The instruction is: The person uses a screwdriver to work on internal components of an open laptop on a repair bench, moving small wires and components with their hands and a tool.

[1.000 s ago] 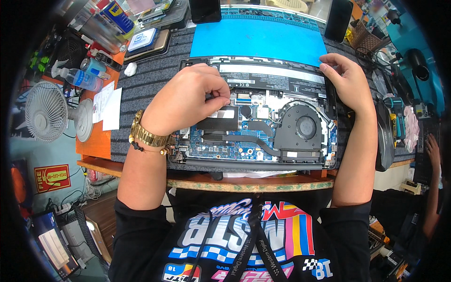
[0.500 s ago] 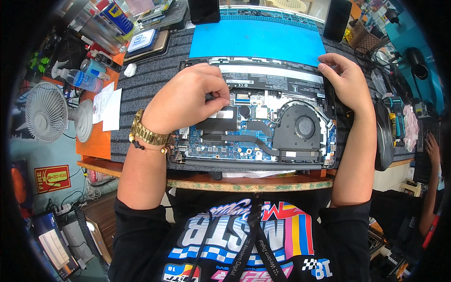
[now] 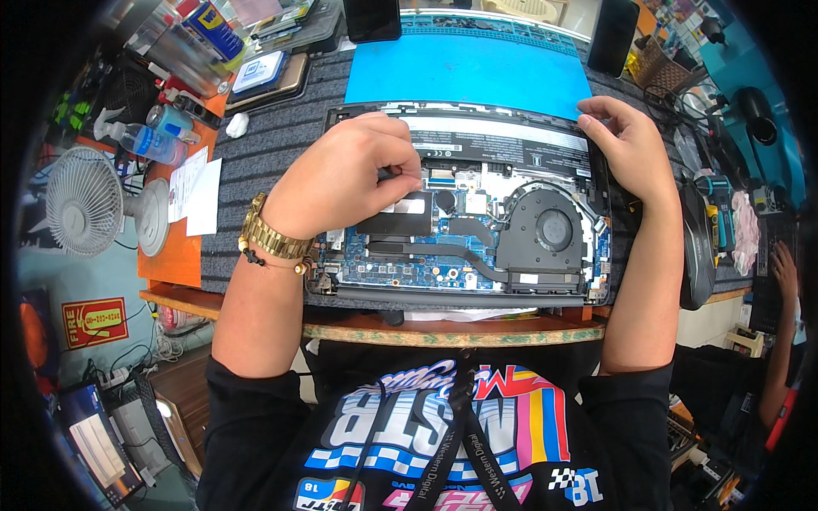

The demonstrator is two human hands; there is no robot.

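An opened laptop (image 3: 434, 297) lies on the mat with its insides bared: a black battery (image 3: 511, 146) along the far side, a blue circuit board (image 3: 400, 271) and a round black fan (image 3: 521, 223) at right. My left hand (image 3: 354, 179) reaches over its left half, thumb and forefinger pinched at the board beside a black cover (image 3: 396, 223). Whatever lies between those fingertips is hidden. At the laptop's far right corner rests my right hand (image 3: 629, 149), thumb and forefinger apart by the battery's end, nothing visible between them.
A blue silicone mat (image 3: 469, 72) lies beyond the laptop, with two dark phones (image 3: 371, 19) standing near its sides. At left are a white fan (image 3: 83, 200), a spray bottle (image 3: 145, 141) and papers (image 3: 203, 198). A black pouch-like object (image 3: 697, 251) sits at right; another person's hand (image 3: 782, 268) shows beyond.
My left hand has shifted very slightly to the right, still pinched over the board. My right hand and the laptop look nearly unchanged.
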